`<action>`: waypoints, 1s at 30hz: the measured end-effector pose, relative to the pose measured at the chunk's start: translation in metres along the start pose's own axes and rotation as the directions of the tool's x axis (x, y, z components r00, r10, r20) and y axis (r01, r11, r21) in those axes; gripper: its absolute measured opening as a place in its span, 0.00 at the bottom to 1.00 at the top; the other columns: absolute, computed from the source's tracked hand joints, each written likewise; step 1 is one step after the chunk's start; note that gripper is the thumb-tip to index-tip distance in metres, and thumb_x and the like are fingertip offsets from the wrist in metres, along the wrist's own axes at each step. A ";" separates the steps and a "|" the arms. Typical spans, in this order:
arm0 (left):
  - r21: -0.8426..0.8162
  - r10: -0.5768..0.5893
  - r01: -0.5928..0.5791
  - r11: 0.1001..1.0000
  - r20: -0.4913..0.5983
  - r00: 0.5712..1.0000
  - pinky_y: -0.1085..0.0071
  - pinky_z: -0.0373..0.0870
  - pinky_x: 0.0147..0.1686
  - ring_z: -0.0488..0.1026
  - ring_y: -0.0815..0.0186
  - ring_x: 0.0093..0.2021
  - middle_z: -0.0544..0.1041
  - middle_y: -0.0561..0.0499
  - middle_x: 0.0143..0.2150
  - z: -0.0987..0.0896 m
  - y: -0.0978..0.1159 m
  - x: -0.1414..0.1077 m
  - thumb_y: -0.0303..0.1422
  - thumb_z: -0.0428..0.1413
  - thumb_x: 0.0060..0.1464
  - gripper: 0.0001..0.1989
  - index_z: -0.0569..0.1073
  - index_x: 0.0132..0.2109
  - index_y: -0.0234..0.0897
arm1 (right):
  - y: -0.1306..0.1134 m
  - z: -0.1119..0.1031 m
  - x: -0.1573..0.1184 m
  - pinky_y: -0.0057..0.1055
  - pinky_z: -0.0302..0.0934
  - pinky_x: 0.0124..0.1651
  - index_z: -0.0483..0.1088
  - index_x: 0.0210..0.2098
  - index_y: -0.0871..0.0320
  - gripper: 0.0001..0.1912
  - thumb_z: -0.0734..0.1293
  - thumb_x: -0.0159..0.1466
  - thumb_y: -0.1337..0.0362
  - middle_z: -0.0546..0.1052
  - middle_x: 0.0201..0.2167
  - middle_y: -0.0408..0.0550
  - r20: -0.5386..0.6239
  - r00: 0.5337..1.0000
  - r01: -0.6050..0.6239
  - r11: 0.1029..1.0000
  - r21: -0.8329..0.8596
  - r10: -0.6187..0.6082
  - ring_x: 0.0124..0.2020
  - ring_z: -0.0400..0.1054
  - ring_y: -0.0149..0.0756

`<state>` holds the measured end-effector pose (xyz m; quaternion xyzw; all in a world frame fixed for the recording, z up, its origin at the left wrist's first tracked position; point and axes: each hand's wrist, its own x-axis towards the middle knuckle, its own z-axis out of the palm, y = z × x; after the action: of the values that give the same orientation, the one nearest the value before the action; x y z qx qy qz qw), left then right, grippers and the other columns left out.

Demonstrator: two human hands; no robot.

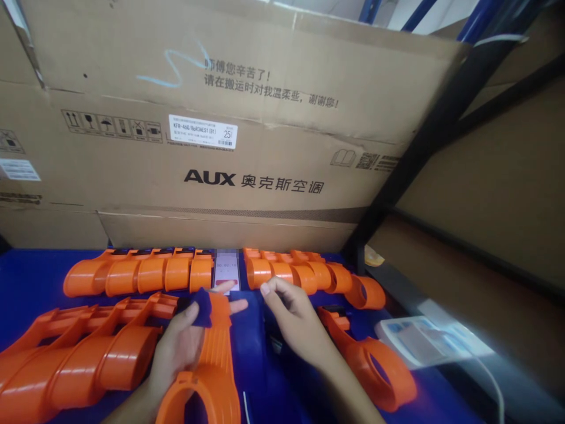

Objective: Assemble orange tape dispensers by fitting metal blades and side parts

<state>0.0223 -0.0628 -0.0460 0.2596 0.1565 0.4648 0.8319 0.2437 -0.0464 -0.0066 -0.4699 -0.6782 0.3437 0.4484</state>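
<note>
My left hand (183, 338) holds an orange plastic part (218, 341) that has a ring at its lower end. A dark blue piece (203, 307) lies at the part's upper end, beside my left thumb. Two fingertips show past the part's right side. To the right, my right hand (286, 306) has its thumb and index finger close together in front of the back row of orange parts. Whatever may be between those fingertips is too small to make out.
Orange ringed parts stand in rows at the back left (152, 274), back right (320, 277) and front left (83, 365). Another orange part (388, 374) lies right. A phone (226, 271) stands between the back rows. Behind are a large carton (265, 135) and a black frame (410, 141).
</note>
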 end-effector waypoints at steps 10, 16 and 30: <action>-0.049 0.096 -0.100 0.994 -0.087 0.992 0.42 0.70 0.58 0.76 0.38 0.59 0.81 0.36 0.57 0.004 0.003 -0.001 0.50 0.58 0.58 0.41 0.58 0.74 0.42 | -0.015 0.025 -0.018 0.43 0.62 0.62 0.75 0.50 0.51 0.17 0.65 0.71 0.48 0.79 0.46 0.46 0.273 0.962 -0.108 0.945 0.310 0.020 0.54 0.71 0.44; -0.057 0.075 -0.075 0.996 -0.010 0.997 0.44 0.69 0.58 0.76 0.39 0.59 0.80 0.37 0.60 0.008 0.003 0.000 0.53 0.56 0.59 0.42 0.58 0.74 0.43 | -0.012 0.023 -0.019 0.46 0.64 0.62 0.77 0.53 0.51 0.23 0.67 0.69 0.44 0.81 0.49 0.49 0.316 0.945 -0.220 0.883 0.416 0.087 0.57 0.72 0.47; -0.018 0.250 -0.260 0.965 -0.217 0.944 0.46 0.70 0.59 0.73 0.41 0.62 0.81 0.42 0.57 0.030 -0.014 -0.003 0.41 0.64 0.56 0.29 0.73 0.64 0.46 | -0.002 0.009 -0.005 0.34 0.73 0.45 0.73 0.56 0.47 0.23 0.67 0.68 0.43 0.81 0.37 0.44 -0.152 0.973 -0.086 0.887 0.453 0.172 0.38 0.77 0.40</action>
<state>0.0454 -0.0800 -0.0298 0.2071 0.1990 0.5971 0.7490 0.2349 -0.0523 -0.0093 -0.4298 -0.5038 0.4725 0.5815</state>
